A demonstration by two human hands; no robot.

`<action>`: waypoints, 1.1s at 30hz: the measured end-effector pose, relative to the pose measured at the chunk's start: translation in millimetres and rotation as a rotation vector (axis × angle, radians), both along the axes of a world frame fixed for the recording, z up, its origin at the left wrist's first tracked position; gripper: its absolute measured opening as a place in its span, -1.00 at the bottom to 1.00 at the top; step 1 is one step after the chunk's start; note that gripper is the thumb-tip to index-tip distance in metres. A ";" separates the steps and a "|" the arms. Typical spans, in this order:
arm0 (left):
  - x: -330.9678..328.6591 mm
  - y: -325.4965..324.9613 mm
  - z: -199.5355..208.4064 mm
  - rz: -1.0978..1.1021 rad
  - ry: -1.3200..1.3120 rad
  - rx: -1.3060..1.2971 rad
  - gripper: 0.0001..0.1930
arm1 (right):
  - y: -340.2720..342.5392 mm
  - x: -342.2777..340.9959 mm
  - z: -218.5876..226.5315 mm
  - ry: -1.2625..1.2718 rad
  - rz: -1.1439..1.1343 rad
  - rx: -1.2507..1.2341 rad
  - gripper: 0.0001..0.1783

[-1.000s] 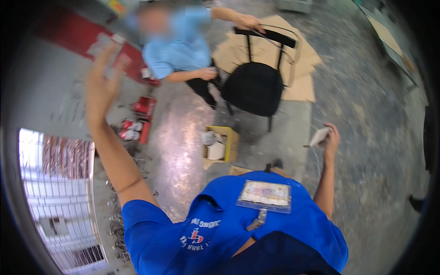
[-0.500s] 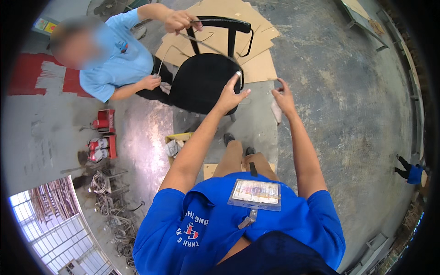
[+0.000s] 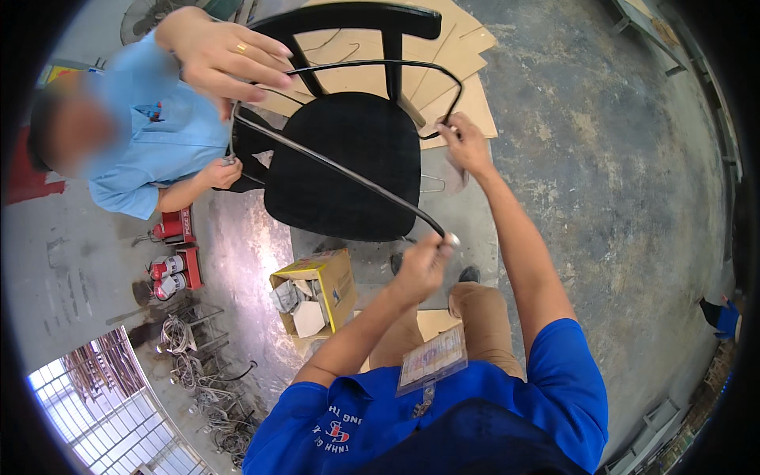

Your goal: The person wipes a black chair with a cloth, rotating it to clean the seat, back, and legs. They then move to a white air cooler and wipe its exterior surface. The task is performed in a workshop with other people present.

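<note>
A bent black metal rod frame (image 3: 340, 162) spans the space above a black chair (image 3: 332, 206) with a broad seat and curved backrest. My left hand (image 3: 423, 269) is closed round the rod's near end, in front of the seat. My right hand (image 3: 467, 144) pinches the frame's bent corner beside the seat's right edge. A co-worker in a light blue shirt (image 3: 186, 134) stands at the left. One co-worker hand (image 3: 226, 59) is at the frame's far left part, partly hiding it; the other (image 3: 220, 172) holds a small metal piece I cannot make out.
Cardboard sheets (image 3: 475, 103) lie on the floor behind the chair. An open yellow-edged box (image 3: 336, 289) of scraps stands near my legs. Red fire extinguishers (image 3: 168, 277) and tangled cables (image 3: 180, 336) line the left. Another person (image 3: 720, 317) is far right.
Both my hands have closed on the rod frame, which now reaches across the chair toward me. The chair looks nearer, and the co-worker's upper hand has come closer.
</note>
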State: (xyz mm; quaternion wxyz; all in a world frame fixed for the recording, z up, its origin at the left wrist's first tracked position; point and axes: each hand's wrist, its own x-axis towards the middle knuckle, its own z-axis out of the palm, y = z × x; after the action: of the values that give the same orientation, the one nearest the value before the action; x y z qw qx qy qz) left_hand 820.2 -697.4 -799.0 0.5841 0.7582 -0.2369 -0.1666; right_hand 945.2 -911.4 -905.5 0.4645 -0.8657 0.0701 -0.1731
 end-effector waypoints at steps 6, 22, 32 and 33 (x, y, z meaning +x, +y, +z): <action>0.7 -54.9 -115.2 -0.200 -0.127 0.024 -0.89 | -66.1 -31.0 -136.8 0.288 -0.383 0.041 -0.70; 49.0 -91.2 -363.4 0.009 -0.776 0.203 -0.88 | 29.7 104.8 -323.0 0.251 0.608 1.450 -0.60; 70.3 -72.4 -367.4 0.133 -0.843 0.420 -0.86 | 119.3 144.9 -293.1 0.007 0.618 1.702 -0.80; 68.4 -70.9 -364.9 0.104 -0.908 0.428 -0.85 | 125.4 151.3 -289.9 -0.032 0.645 1.825 -0.81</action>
State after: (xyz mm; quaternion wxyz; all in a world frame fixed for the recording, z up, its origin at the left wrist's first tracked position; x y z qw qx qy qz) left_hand 888.7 -768.3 -1163.8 0.2612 0.8677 -0.3895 0.1648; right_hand 1096.4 -786.0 -1195.4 0.9841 -0.1470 -0.0696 0.0720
